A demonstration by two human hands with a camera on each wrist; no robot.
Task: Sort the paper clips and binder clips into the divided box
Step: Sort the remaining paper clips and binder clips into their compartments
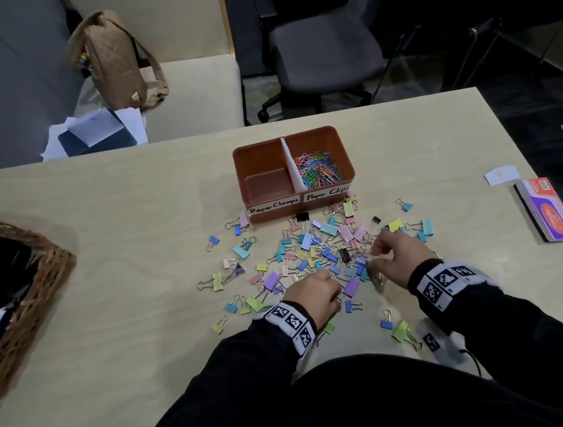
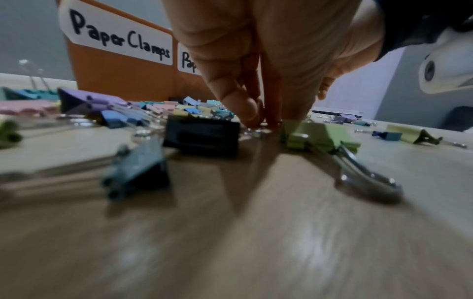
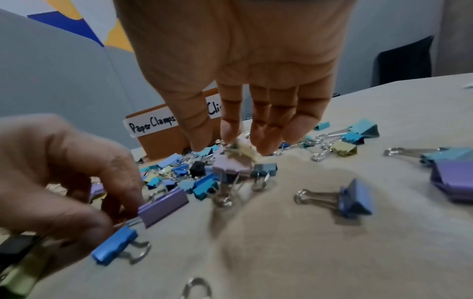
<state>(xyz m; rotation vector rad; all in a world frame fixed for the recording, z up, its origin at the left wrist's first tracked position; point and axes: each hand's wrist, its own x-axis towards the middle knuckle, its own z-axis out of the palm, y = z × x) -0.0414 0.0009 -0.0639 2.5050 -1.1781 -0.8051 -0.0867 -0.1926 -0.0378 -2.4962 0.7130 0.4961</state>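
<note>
Your left hand (image 1: 313,291) hides what its curled fingers pinch. Your right hand (image 3: 238,85) pinches a blurry yellow clip (image 3: 242,150). Pastel clips (image 1: 310,245) litter the worktop (image 1: 120,229) by the box (image 1: 259,212).

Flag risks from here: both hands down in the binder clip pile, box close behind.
1. The right hand pinches a yellowish clip by the fingertips; wire handles look tangled, so neighbours may lift too, then drop.
2. The Paper Clamps compartment sits empty beside the paper clips; a careless toss could mix them.
3. The green clip lies near the table edge; a sleeve could sweep it off.
</note>
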